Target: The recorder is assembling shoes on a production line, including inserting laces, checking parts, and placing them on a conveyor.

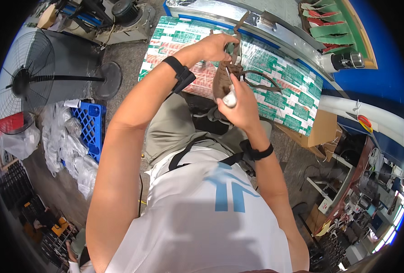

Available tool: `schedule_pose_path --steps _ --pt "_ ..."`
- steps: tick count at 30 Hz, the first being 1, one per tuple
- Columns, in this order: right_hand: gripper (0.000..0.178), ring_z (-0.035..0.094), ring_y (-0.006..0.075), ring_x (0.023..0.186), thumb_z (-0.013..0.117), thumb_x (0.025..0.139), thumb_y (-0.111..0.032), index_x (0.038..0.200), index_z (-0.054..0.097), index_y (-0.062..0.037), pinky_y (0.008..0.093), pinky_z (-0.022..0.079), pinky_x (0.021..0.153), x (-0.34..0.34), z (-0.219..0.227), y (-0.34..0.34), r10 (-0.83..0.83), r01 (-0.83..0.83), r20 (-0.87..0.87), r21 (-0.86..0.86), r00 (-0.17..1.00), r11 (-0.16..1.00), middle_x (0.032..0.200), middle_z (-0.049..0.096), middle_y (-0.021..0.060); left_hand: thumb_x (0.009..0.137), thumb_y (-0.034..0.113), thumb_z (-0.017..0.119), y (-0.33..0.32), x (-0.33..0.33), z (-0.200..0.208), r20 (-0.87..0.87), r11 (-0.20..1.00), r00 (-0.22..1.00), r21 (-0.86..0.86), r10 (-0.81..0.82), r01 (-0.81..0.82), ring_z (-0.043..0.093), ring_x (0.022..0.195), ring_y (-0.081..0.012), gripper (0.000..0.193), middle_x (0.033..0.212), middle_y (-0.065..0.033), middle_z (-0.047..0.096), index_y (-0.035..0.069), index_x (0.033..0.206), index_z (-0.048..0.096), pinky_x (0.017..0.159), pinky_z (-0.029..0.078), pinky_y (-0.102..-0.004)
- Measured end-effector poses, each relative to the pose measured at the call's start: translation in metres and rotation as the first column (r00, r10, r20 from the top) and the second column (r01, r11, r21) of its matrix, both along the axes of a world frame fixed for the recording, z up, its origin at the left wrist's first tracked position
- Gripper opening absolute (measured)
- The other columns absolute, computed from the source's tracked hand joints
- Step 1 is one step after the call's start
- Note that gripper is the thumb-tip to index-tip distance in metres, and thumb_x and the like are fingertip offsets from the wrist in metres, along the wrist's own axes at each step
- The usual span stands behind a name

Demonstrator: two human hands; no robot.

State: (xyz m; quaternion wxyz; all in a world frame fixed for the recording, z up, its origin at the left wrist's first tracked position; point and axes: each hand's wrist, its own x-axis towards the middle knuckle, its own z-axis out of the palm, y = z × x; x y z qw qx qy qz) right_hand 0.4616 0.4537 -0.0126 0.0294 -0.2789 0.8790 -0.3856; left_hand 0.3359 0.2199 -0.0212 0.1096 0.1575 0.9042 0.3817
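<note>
One long table [297, 102], covered in green, white and red printed sheeting, runs across in front of a person sitting close up to it. Off to the person's left stands a big fan [21, 86], then a heap of clear plastic bags [65, 141] beside a blue crate [95, 129]. Beyond the table's far right end, green and red pieces [331, 29] lie in a wood-edged tray. A cardboard box [324, 128] sits by the near right corner.

The left hand [213, 48] reaches over to the far end of a brown shoe [220, 86], its grip closed on that end with the fingers bent around it. The shoe is held at the table's near edge, its length pointing toward the person. The right hand [244, 103] is at the shoe's nearer part, its grip wrapped firmly around a white-handled tool [229, 99] with a thin shaft lying over the shoe; I can't make out the tip. Loose dark straps [263, 78] trail rightward across the sheeting.
</note>
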Motion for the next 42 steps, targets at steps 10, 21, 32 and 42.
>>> schedule_pose_path --steps 10,21,32,42 --pt "0.070 0.067 0.0391 0.098 0.087 0.083 -0.032 0.136 0.066 0.0088 0.0483 0.053 0.090 -0.024 -0.008 -0.007 -0.020 0.022 0.070 -0.033 0.997 0.999 0.106 0.068 0.0200 0.088 0.020 0.089 0.006 0.006 0.006 0.042 0.989 0.991 -0.080 0.129 -0.125 0.073 0.095 -0.0326 0.066 0.099 -0.0184 0.073 0.020 0.151 0.067 0.088 0.058 -0.0459" --pt "0.071 0.069 0.0440 0.102 0.084 0.083 -0.032 0.137 0.066 0.0106 0.0484 0.056 0.092 0.023 0.012 -0.029 0.320 -0.330 0.430 -0.054 0.844 0.942 0.108 0.069 0.0269 0.084 0.016 0.088 0.000 0.007 -0.005 0.068 0.992 0.989 -0.013 0.130 -0.129 0.067 0.134 -0.0372 0.062 0.141 -0.0279 0.070 0.020 0.144 0.073 0.114 0.053 -0.0416" --pt "0.084 0.067 0.0394 0.101 0.089 0.077 -0.032 0.145 0.063 0.0095 0.0472 0.055 0.096 0.067 -0.010 -0.020 0.203 -0.195 -0.073 0.106 0.976 0.975 0.114 0.068 0.0215 0.087 0.023 0.079 0.105 0.014 -0.006 0.017 0.688 0.942 -0.679 -0.335 0.257 0.061 0.140 -0.0448 0.064 0.132 -0.0230 0.075 0.008 0.148 0.065 0.130 0.024 -0.0685" --pt "0.063 0.070 0.0351 0.101 0.081 0.089 -0.026 0.141 0.065 0.0059 0.0417 0.054 0.095 0.031 -0.003 0.056 -0.170 0.228 0.301 -0.168 0.938 0.959 0.108 0.071 0.0191 0.084 0.006 0.085 0.021 -0.091 -0.020 0.094 0.788 0.828 0.267 0.552 -0.555 0.078 0.097 -0.0226 0.067 0.110 -0.0134 0.083 0.001 0.147 0.061 0.088 0.062 -0.0385"
